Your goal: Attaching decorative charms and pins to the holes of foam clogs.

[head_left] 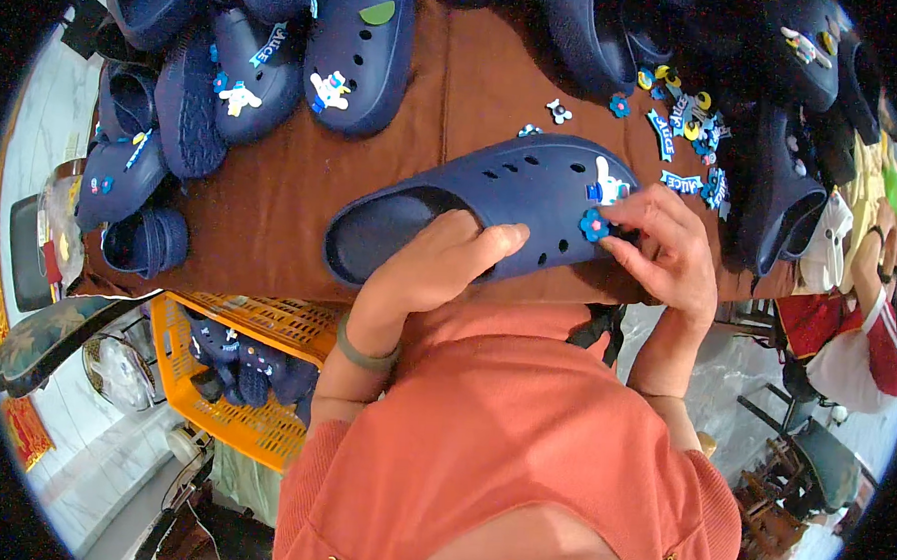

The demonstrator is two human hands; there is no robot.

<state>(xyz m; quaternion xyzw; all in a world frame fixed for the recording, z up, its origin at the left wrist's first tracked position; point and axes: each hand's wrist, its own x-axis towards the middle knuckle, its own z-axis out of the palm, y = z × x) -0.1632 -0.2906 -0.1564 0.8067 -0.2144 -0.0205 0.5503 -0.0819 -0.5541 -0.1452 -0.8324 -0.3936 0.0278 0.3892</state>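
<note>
A navy blue foam clog (453, 175) lies on the brown cloth in front of me, its toe pointing right. My left hand (450, 255) grips it at the opening, with the thumb on top of the upper and the fingers reaching inside. At the toe, my right hand (662, 247) pinches a blue flower charm (593, 225) with a pink centre against the upper. Whether its stem sits in a hole is hidden. Just above it, a white character charm (607, 187) with blue parts sits on the clog. Several round holes in the upper are bare.
Loose charms (683, 130) lie in a pile at the right, beside more navy clogs (781, 194). Decorated clogs (257, 81) crowd the left of the brown cloth (272, 197). Below the table edge stands an orange basket (232, 431) holding clogs. Another person's arm (875, 259) shows at far right.
</note>
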